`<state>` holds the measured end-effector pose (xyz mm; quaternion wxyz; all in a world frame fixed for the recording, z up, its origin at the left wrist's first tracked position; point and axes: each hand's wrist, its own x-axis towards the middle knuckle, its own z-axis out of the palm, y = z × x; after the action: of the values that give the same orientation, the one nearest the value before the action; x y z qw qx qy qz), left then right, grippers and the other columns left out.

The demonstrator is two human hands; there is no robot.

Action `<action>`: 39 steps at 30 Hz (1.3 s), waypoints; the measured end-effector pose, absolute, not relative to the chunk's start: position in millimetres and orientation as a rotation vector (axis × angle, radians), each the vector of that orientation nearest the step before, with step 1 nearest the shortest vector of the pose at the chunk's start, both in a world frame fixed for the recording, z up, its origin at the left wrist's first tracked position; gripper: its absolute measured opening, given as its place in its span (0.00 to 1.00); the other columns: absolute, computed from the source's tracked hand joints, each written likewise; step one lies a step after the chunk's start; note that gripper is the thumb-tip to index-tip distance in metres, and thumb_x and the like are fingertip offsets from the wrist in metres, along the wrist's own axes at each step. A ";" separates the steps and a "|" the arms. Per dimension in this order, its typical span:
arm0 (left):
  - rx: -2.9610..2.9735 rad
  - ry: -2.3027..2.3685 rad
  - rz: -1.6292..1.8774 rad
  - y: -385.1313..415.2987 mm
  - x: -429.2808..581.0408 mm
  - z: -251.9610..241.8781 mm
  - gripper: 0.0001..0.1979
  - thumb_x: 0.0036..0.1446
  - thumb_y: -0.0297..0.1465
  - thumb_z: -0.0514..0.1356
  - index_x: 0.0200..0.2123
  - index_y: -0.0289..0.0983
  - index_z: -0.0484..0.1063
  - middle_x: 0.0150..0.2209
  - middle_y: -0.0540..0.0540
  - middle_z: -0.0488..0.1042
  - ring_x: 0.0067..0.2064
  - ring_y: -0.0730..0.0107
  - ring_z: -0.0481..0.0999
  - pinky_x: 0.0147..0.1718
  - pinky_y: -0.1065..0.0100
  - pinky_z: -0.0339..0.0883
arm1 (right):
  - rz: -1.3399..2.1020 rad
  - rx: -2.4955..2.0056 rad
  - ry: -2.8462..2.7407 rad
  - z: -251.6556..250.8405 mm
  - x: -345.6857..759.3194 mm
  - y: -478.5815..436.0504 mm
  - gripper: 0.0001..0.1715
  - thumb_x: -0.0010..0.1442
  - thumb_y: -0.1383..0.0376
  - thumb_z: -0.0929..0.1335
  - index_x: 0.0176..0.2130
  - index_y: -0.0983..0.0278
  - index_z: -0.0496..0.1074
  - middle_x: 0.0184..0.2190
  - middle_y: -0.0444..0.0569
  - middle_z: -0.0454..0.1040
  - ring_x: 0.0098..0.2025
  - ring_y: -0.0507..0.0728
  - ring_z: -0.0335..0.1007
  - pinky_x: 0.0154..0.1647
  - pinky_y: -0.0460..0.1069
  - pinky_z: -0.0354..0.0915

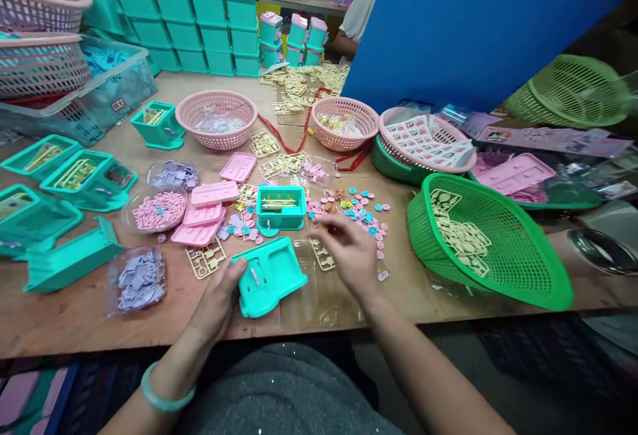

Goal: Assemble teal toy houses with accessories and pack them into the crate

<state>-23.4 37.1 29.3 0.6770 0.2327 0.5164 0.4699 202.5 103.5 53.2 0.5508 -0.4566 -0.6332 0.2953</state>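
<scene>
- Grip on the left side: my left hand [218, 297] is clamped on the near-left corner of the teal shell [273, 281], thumb on top and fingers tucked beneath. The shell lies flat side up near the table [74, 319] edge, right in front of me.
- Right side: my right hand [349, 254] hovers just right of the shell, fingers drawn together and blurred. I cannot tell whether they have pinched a part or are closed on nothing.
- Under the right fingertips: a cream parts frame [323, 259] lies on clear film [319, 299]. The loose pink and blue discs [367, 212] are scattered just beyond.
- Nearby: a teal open box [280, 208] with cream pieces inside stands behind the shell. Pink plates [205, 214] are stacked to its left, and the tilted green basket [528, 275] sits well to the right.
- Judgement on method: the shell looks light and liable to slide on the film, so the left grip should stay firm and low.
- Judgement on picking: the parts are small and thin, so I would take one at a time with the fingertips and check its orientation against the shell's slots.
- Risk: a sweeping wrist could scatter the discs or drag the film, so short, lifted movements seem best.
</scene>
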 end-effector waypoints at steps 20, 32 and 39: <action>0.769 1.268 0.924 34.2 -21.5 40.9 0.27 0.49 0.53 0.69 0.40 0.38 0.72 0.36 0.49 0.77 0.37 0.65 0.75 0.36 0.68 0.70 | 0.549 -1.057 -1.785 47.8 179.9 16.1 0.11 0.63 0.76 0.67 0.43 0.61 0.72 0.36 0.47 0.76 0.40 0.55 0.72 0.42 0.50 0.70; 0.851 1.302 0.860 38.0 -16.7 50.4 0.32 0.45 0.55 0.70 0.43 0.37 0.73 0.40 0.44 0.81 0.39 0.61 0.78 0.37 0.66 0.73 | 0.498 -1.092 -1.839 49.8 193.7 22.0 0.12 0.68 0.71 0.67 0.50 0.61 0.74 0.42 0.51 0.76 0.45 0.56 0.72 0.46 0.53 0.71; 0.852 1.343 0.815 47.3 -33.0 44.6 0.31 0.44 0.53 0.71 0.45 0.38 0.76 0.39 0.43 0.81 0.40 0.51 0.79 0.34 0.60 0.76 | 0.516 -1.042 -1.986 55.3 189.5 49.3 0.06 0.68 0.67 0.67 0.41 0.63 0.76 0.38 0.49 0.75 0.43 0.55 0.70 0.50 0.54 0.69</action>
<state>-33.0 47.3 44.6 0.6266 0.3715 0.5856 0.3556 189.5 49.3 55.3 0.4081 -0.4133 -0.7878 0.2049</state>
